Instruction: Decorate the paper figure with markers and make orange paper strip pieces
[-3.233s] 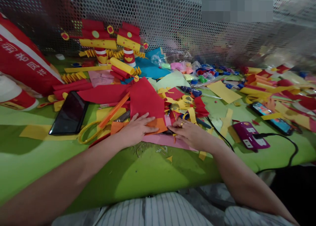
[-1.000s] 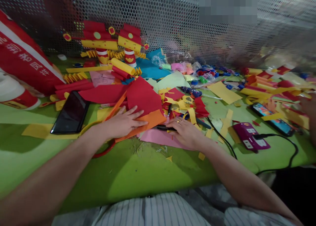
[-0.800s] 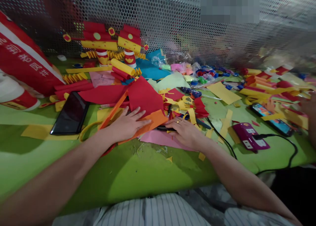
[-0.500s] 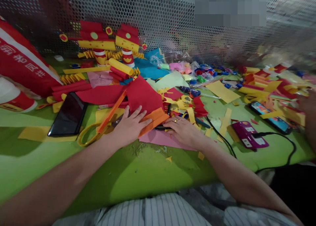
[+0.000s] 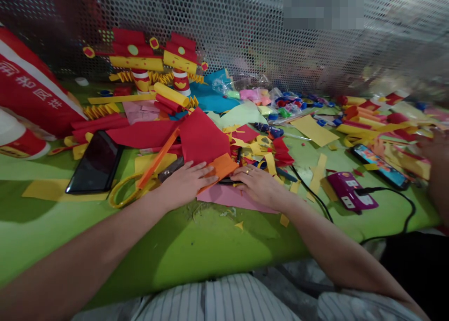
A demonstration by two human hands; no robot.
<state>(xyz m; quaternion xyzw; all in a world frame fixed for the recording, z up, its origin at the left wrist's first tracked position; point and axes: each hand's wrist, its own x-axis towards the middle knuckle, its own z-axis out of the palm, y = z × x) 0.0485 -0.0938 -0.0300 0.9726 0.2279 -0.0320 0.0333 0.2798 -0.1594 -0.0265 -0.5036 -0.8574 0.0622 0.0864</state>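
Note:
My left hand lies flat with fingers stretched out over the left part of a folded orange paper. At that paper's right end is my right hand, a ring on one finger, its fingers close together and bent on the edge; the thumb is hidden. Beneath the hands lie a pink sheet and a dark object I cannot make out. A red sheet sits just behind the orange paper. Scissors with yellow handles rest left of my left hand, an orange strip lying across them.
A black phone is at the left, near a red-and-white bag. Two paper figures stand before the mesh wall. Yellow scraps lie centrally. Rightward are a purple power socket with a cable, another phone and another person's hand.
My left hand's fingers have drawn closer together and lower over the orange paper, covering more of it. My right hand stays nearly still. A yellow strip over the right phone has mostly gone.

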